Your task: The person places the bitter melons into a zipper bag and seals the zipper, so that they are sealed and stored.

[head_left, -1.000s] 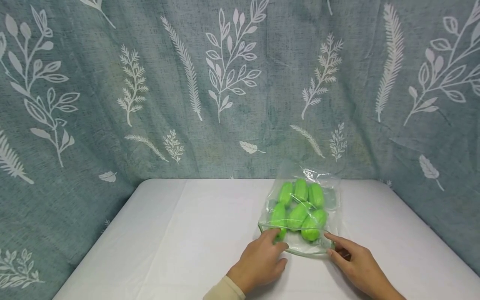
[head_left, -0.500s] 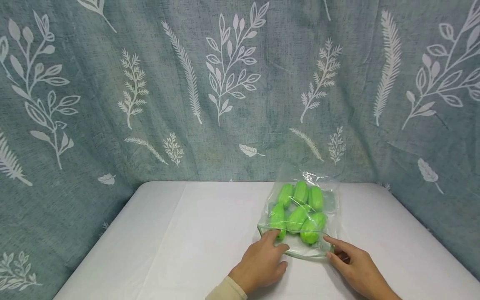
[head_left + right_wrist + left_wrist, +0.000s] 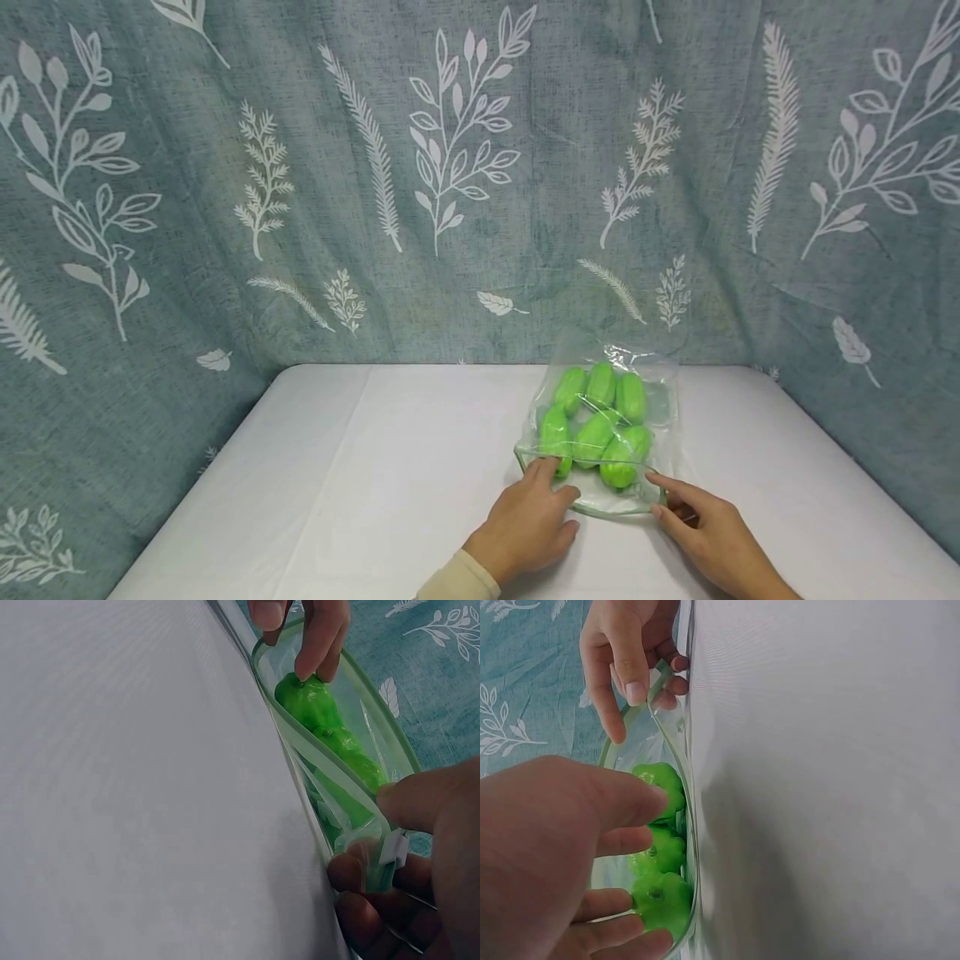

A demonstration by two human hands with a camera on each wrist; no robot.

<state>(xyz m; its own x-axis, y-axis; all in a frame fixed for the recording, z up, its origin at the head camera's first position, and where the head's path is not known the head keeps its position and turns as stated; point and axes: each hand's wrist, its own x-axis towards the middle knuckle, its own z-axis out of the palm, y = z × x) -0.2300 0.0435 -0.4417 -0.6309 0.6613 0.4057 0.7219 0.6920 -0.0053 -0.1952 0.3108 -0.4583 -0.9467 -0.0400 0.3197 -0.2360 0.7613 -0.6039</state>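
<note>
A clear zip bag (image 3: 662, 404) with a green-edged mouth lies on its side, its mouth facing me. Inside are several bright green, lobed vegetables (image 3: 619, 473); their kind is not certain. My left hand (image 3: 527, 518) is at the left side of the mouth. In the right wrist view, its fingertips (image 3: 306, 666) reach inside, at the nearest vegetable (image 3: 309, 705). The left thumb stays apart from the bag in the head view. My right hand (image 3: 712, 533) pinches the right corner of the mouth, where a small white slider (image 3: 394, 847) shows. The mouth gapes between both hands.
A white-covered table (image 3: 405, 467) carries the bag on its right half. Behind and at both sides hangs a blue-green curtain (image 3: 465, 292) with white leaf prints. The bag's far end reaches the table's back edge.
The camera view has shifted slightly. Both hands and the bag hold nearly the same places, with the left hand only a touch further right.
</note>
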